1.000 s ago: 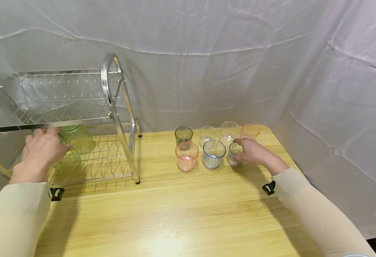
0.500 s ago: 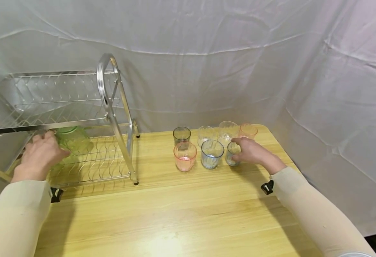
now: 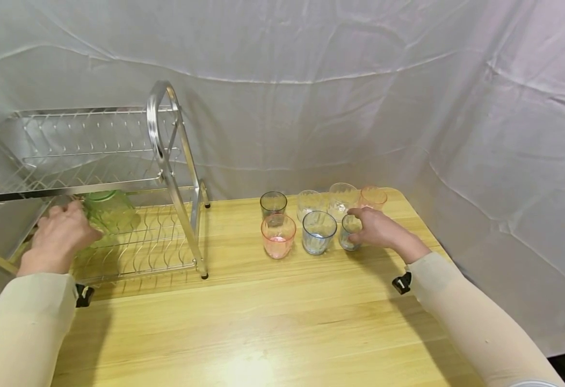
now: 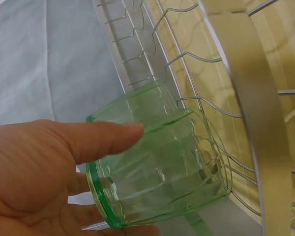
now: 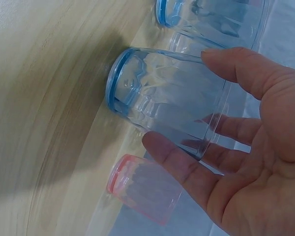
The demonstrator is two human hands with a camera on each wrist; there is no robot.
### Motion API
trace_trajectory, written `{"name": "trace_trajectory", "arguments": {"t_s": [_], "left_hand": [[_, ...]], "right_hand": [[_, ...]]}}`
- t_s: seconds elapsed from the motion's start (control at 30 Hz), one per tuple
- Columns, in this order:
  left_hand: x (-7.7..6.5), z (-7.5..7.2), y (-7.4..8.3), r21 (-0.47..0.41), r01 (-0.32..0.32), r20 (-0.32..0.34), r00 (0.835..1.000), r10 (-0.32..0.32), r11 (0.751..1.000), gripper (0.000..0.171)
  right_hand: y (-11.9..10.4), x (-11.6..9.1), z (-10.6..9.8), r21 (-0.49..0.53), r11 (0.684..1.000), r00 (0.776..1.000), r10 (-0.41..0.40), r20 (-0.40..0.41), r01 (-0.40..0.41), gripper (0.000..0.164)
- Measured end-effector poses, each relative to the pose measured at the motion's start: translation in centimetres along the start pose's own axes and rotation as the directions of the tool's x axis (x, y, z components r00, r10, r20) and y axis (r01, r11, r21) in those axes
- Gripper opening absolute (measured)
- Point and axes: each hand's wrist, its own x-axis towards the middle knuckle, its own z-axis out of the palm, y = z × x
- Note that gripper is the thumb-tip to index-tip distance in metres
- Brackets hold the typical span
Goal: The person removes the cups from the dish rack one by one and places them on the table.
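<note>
In the head view my left hand (image 3: 60, 236) reaches under the upper tier of the metal dish rack (image 3: 181, 199). Its thumb and fingers lie round the base end of an upside-down green glass (image 4: 162, 167) on the lower tier. Behind it shows a second green glass (image 3: 110, 209). At the right, my right hand (image 3: 379, 228) holds a small blue-tinted glass (image 5: 167, 98) near its rim, thumb on one side and fingers on the other. That glass stands upright on the table, its base touching the wood.
Close to the right hand are a larger blue-tinted glass (image 3: 318, 234) and a pink glass (image 3: 279, 239). A dark glass (image 3: 273, 204), two clear glasses and another pink glass (image 3: 374, 198) stand behind. A grey cloth (image 3: 302, 118) hangs behind the wooden table (image 3: 273, 317).
My left hand has dropped slightly, its thumb lower beside the green glass. The right hand keeps its place at the small blue-tinted glass. The head view has shifted a little.
</note>
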Motion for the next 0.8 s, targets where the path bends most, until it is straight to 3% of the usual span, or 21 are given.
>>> {"name": "trace_trajectory", "arguments": {"t_s": [0.13,0.3,0.47,0.6,0.8], "left_hand": [[-0.3,-0.1,0.1,0.005,-0.013,-0.031,0.999,0.014,1.000,0.080],[-0.6,-0.3,0.4,-0.005,-0.003,-0.034,0.999,0.003,1.000,0.094],[-1.2,-0.6,1.2,0.013,0.020,-0.028,0.999,-0.019,1.000,0.097],[-2.4,-1.2,2.2,0.005,0.040,-0.011,0.999,-0.040,0.999,0.104],[-5.2,-1.9,4.1,0.003,-0.012,-0.063,0.998,0.012,1.000,0.103]], "right_hand": [[-0.1,-0.1,0.0,0.009,1.000,1.000,0.012,0.003,-0.012,0.080],[-0.1,-0.1,0.0,0.017,1.000,1.000,0.023,0.004,-0.023,0.081],[0.0,-0.1,0.0,0.022,0.999,1.000,0.024,0.009,-0.025,0.081],[-0.1,-0.1,0.0,0.023,0.999,1.000,0.025,0.010,-0.026,0.082],[0.0,-0.2,-0.1,0.034,0.999,0.999,0.037,0.011,-0.038,0.084]]}}
